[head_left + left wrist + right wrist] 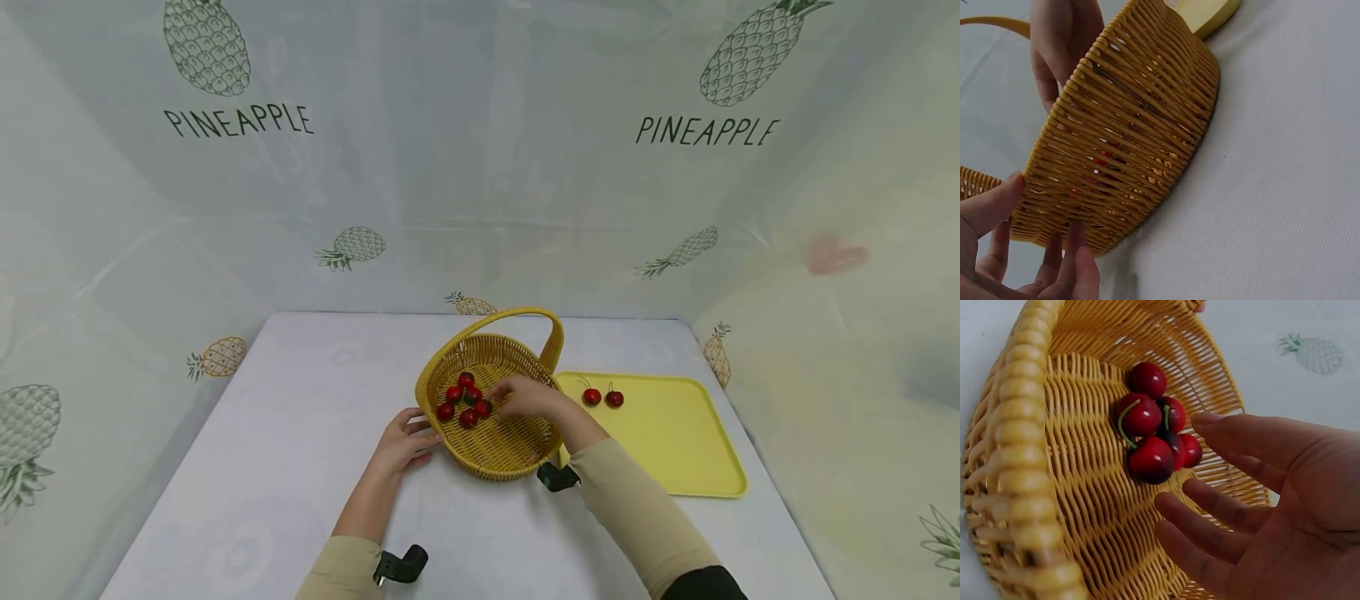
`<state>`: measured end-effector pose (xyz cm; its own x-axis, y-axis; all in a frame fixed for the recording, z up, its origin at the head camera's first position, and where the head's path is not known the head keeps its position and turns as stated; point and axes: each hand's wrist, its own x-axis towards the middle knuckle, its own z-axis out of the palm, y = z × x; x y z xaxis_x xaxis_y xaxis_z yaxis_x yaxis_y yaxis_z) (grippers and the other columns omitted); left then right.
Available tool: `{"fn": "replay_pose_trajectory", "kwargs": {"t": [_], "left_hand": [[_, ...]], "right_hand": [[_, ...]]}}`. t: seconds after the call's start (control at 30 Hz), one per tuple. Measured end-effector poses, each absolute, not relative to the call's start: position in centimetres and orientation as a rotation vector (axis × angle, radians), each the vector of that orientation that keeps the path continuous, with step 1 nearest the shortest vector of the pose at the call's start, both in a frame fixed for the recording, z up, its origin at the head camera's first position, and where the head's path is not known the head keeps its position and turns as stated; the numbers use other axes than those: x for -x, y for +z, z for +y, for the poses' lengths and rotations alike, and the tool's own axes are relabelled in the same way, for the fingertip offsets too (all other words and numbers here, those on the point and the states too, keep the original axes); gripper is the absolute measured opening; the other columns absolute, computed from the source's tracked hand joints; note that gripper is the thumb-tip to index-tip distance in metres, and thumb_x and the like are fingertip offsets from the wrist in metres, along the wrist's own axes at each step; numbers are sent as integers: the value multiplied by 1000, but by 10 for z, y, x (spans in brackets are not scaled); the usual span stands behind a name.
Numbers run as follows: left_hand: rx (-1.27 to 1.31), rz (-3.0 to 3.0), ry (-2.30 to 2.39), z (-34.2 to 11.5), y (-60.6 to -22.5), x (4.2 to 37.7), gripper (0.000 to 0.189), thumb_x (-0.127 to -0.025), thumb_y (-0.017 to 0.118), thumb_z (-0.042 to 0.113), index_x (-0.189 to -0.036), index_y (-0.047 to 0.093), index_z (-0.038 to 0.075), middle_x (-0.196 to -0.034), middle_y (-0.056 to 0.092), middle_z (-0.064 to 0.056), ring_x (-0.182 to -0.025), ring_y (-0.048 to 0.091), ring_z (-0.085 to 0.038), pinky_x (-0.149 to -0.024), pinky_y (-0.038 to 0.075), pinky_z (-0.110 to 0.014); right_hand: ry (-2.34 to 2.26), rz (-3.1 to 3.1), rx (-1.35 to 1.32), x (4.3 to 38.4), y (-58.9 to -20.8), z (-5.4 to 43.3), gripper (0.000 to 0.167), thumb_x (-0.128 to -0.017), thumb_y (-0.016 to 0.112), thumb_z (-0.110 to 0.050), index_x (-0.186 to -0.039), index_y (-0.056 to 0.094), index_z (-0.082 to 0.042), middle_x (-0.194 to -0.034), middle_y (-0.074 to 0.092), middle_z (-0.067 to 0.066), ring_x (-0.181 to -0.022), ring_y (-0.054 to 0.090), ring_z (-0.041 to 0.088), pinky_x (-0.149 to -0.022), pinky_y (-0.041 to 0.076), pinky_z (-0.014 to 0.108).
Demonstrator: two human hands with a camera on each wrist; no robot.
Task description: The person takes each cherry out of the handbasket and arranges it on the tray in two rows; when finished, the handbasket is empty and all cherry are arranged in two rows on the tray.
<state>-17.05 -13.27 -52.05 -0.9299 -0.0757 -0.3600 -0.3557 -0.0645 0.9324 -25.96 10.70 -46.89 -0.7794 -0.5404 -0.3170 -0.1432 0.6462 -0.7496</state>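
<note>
Nearest the right wrist camera, the right hand (1297, 512) is empty, fingers apart, beside six cherries (1150, 461) inside the wicker basket (510, 454). The left hand (405, 446) holds the basket's side, probably steadying it. Beyond, two more cherries (614, 399) lie on a yellow tray (675, 442).

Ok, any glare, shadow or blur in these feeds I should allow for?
Head: bright, pale sheen streaking the backdrop, soft shadow on the table under the right sleeve; left wrist: dimmer, faint shadow beside the basket; right wrist: dim, small glints on the cherries, near rim slightly soft.
</note>
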Motion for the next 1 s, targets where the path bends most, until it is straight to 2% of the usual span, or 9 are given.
{"fn": "replay_pose_trajectory", "kwargs": {"t": [0.2,0.33,0.57,0.73,0.83,1.0], "left_hand": [[474,2000,2114,-133,-520,171,52,-80,76,-5,-127,53,3,-122,58,-20,-81,64,-19,-73,52,-44],[469,1998,2115,-132,-521,171,52,-81,75,-5,-128,53,3,-123,57,-21,-80,64,-18,-72,52,-43],[475,2007,2107,-132,-520,171,52,-81,75,-5,-127,53,3,-123,58,-21,-80,65,-18,-71,52,-42],[491,2006,2110,-131,-519,171,52,-80,75,-5,-127,53,2,-122,58,-21,-79,65,-18,-72,52,-43],[498,2011,2105,-131,-518,171,51,-80,75,-5,-126,53,2,-122,58,-21,-80,65,-18,-72,52,-44],[505,2012,2096,-131,-519,170,51,-81,75,-5,-127,54,3,-123,58,-22,-81,66,-18,-73,52,-45]], "right_hand": [[-972,2297,517,265,-475,97,40,-84,76,-7,-123,65,-9,-127,57,13,-119,52,30,-88,49,42],[-975,2266,470,267,-477,93,44,-84,76,-5,-126,63,-9,-129,55,16,-112,55,29,-83,52,43],[-979,2226,414,268,-481,89,46,-84,76,-5,-128,62,-10,-133,51,17,-105,57,25,-80,53,43],[-975,2209,430,269,-484,85,48,-83,75,-1,-129,62,-9,-127,52,15,-94,56,22,-80,53,42],[-967,2204,440,270,-484,83,49,-82,75,0,-128,62,-9,-123,53,14,-92,55,21,-81,52,42],[-925,2223,456,269,-485,82,46,-81,78,-3,-125,65,-9,-129,54,12,-95,56,19,-82,52,40]]}}
